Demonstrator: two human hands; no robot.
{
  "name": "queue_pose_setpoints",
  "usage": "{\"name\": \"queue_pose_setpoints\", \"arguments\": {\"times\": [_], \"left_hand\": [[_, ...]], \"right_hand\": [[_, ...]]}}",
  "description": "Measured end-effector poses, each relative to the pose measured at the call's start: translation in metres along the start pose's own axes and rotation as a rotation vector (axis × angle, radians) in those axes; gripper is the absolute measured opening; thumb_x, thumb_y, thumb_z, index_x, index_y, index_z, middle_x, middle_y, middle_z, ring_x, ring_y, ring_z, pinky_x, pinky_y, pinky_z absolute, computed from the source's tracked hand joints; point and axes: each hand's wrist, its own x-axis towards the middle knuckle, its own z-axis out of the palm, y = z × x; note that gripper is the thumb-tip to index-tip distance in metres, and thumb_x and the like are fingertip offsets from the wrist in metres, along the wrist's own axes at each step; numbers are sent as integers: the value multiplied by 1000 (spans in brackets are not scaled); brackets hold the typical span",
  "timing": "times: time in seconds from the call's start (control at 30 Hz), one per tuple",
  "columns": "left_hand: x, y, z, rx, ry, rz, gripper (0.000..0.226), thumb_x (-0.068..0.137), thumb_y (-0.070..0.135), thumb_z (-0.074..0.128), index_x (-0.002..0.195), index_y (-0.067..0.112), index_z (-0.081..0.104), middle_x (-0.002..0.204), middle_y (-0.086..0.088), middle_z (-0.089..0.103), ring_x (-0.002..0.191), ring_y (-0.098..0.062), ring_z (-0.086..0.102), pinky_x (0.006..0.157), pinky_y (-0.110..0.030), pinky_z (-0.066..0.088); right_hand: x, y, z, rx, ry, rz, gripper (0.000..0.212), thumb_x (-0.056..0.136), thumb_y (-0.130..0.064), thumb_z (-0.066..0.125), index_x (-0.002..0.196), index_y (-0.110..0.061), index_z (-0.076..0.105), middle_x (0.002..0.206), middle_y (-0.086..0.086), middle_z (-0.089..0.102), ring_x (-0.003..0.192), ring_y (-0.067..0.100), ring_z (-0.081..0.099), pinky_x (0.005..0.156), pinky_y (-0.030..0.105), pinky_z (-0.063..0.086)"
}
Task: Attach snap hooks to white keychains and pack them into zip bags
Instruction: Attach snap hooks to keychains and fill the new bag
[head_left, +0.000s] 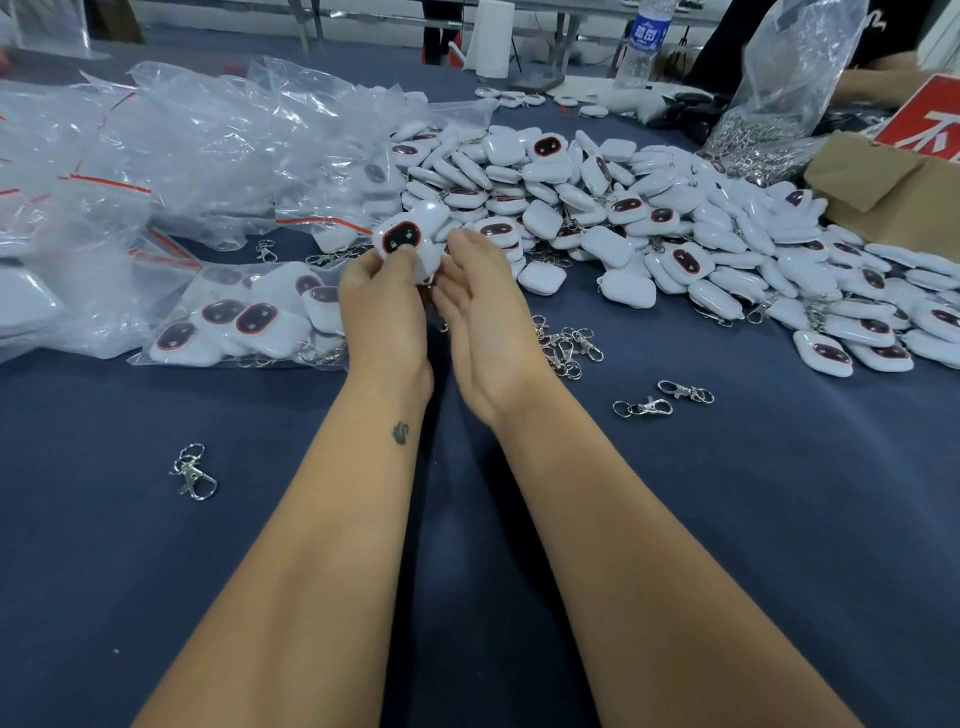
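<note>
Currently the left hand (382, 296) grips a white keychain (410, 240) above the table (727, 519); the right hand (480, 312) touches it, fingers (465, 244) fairly straight; any snap hook is hidden; a slip could drop the keychain into the pile (649, 218), where it mixes with unfinished pieces.

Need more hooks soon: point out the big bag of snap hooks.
Head view, far right: the bag of snap hooks stands behind the keychain pile, beside the cardboard box.

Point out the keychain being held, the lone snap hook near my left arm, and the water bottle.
held keychain (401, 238), head view, dark face
lone snap hook (194, 473), head view, clasp body
water bottle (644, 32), head view, blue label
</note>
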Motion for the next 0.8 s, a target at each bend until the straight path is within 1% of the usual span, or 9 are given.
{"name": "queue_pose_setpoints", "arguments": {"times": [0.13,0.17,0.23,0.27,0.33,0.43,0.57,0.7,0.8], "left_hand": [[4,-1,-1,38,42,0,24,91,1,51,74,17,45,54,7,45,50,-9,40,53,-22,37],[4,-1,-1,65,32,4,25,90,1,51,73,17,45,52,8,44,48,-7,39,52,-20,36],[3,-1,-1,103,-3,16,22,90,2,51,75,17,51,59,6,50,50,-7,43,51,-18,38],[2,-2,-1,118,-26,21,20,91,3,52,76,17,54,64,4,54,53,-8,45,52,-17,39],[0,-1,0,154,-76,30,23,90,4,54,74,20,58,62,5,56,52,-7,45,51,-16,39],[-1,-3,1,270,-148,50,24,86,5,57,70,22,62,54,10,52,49,-5,42,51,-17,38],[-4,-5,2,323,-156,76,21,88,7,58,81,21,71,66,8,62,62,-8,52,58,-18,42],[-6,-6,3,292,-154,89,24,89,7,56,76,19,72,70,2,62,72,-14,52,67,-27,41],[-7,-8,5,275,-165,104,21,88,4,55,81,13,73,69,1,62,70,-13,52,66,-25,42]], "right_hand": [[6,-4,-7,-39,77,81,18,102,-32,46,116,-22,52,122,7,58,119,18,55,100,27,43],[7,-7,-10,-67,120,66,9,100,-34,48,104,-27,52,115,3,59,114,17,57,96,27,44],[9,-12,-17,-190,252,-19,6,95,-34,51,91,-29,52,88,-8,56,85,8,54,78,24,42],[9,-13,-21,-271,308,-71,7,95,-32,50,96,-27,55,89,-9,56,80,7,52,75,24,42],[10,-10,-26,-414,360,-154,20,97,-25,50,115,-21,58,107,-5,59,93,8,55,83,25,46],[6,-9,-23,-392,256,-174,19,98,-16,51,113,-15,63,99,-5,66,90,6,60,84,21,49],[5,-10,-23,-355,117,-182,28,96,-5,50,81,-22,66,62,-16,65,59,-4,59,58,12,47],[4,-12,-26,-384,94,-200,30,92,-2,52,73,-21,67,60,-14,63,61,0,56,63,14,47],[4,-13,-26,-360,111,-204,29,92,-2,54,71,-18,66,56,-14,62,58,0,55,60,12,46]]}}
